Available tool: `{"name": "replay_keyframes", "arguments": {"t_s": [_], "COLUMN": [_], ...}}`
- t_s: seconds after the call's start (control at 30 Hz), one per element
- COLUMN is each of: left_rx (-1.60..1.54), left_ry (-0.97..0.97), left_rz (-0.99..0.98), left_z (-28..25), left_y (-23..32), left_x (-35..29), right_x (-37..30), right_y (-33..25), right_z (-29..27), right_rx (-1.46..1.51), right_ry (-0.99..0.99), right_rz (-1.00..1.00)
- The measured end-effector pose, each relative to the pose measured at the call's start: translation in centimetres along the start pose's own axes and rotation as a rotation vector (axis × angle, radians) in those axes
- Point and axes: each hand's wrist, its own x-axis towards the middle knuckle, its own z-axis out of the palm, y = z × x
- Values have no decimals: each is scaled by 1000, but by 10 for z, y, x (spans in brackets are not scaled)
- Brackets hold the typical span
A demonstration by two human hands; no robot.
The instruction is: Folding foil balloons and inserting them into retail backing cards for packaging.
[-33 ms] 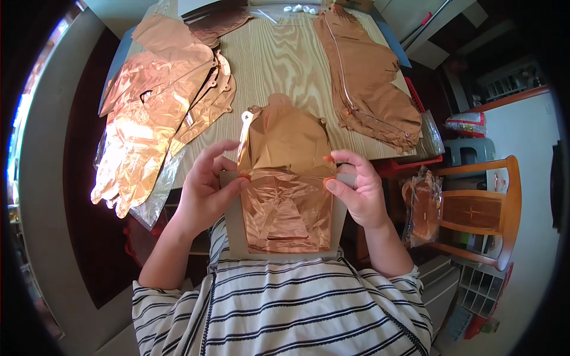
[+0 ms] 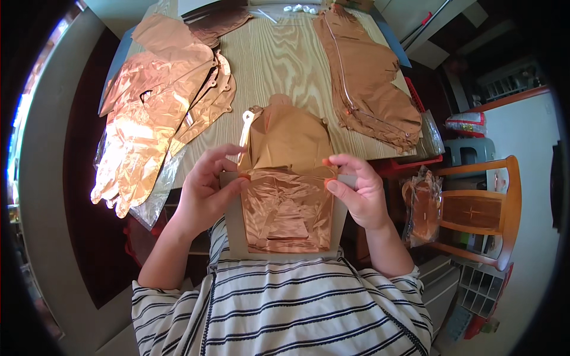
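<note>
A rose-gold foil balloon (image 2: 288,207), flat and creased, lies over a grey board (image 2: 234,234) close to my body. Its far part (image 2: 291,133) extends over the near edge of the table. At the foil's left edge, my left hand (image 2: 208,184) pinches the foil and board between thumb and bent fingers. My right hand (image 2: 362,187) grips the opposite edge, its thumb on the near side and index finger a little farther off. Orange shows at several fingertips; I cannot tell what it is. A narrow slit is visible near the foil's lower end.
Flat foil balloons (image 2: 148,113) are piled on the left of the wooden table (image 2: 270,53), partly over a clear plastic bag (image 2: 157,193). Another foil stack (image 2: 368,77) lies at right. A wooden chair (image 2: 475,207) with a bagged foil item (image 2: 423,207) stands to the right.
The far part of the foil has shifted very slightly along its left edge, and my fingers have moved a touch. Both hands keep their hold.
</note>
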Motion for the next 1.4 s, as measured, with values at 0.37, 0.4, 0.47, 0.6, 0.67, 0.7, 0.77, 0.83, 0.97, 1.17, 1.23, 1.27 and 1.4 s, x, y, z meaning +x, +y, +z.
{"name": "replay_keyframes", "arguments": {"t_s": [0.37, 0.4, 0.47, 0.6, 0.67, 0.7, 0.77, 0.83, 0.97, 1.17, 1.23, 1.27, 1.4], "left_rx": [356, 353, 336, 540, 521, 511, 454, 413, 353, 327, 641, 856, 1236], "left_ry": [-9, -17, -55, -158, -168, -172, -206, -192, -80, -22, -73, 1, 101], "left_rz": [106, 80, 23, 97, 46, 21, 28, -58, -428, -562, -553, -387, 194], "left_z": [3, 3, 1, -2, -2, -1, -5, -7, -17, -39, -39, -37, -17], "left_y": [30, 34, 44, 64, 76, 81, 91, 92, 65, -2, 5, 2, -6], "left_x": [-9, -12, -15, -18, -22, -25, -27, -23, 30, 106, 122, 123, 121], "right_x": [-13, -14, -16, -20, -21, -21, -19, -7, 66, 170, 185, 192, 205], "right_y": [-40, -43, -52, -67, -80, -86, -98, -106, -60, 7, 12, 14, 16], "right_z": [4, 4, 6, 8, 11, 12, 10, 8, -16, -43, -41, -41, -41], "right_rx": [-460, -479, -539, -620, -658, -678, -658, -661, -587, -543, -614, -644, -711], "right_ry": [-20, -30, -43, -73, -103, -118, -150, -191, -319, -338, -296, -311, -334], "right_rz": [-50, -50, -52, -52, -45, -41, -48, 8, 250, 580, 577, 567, 521]}}
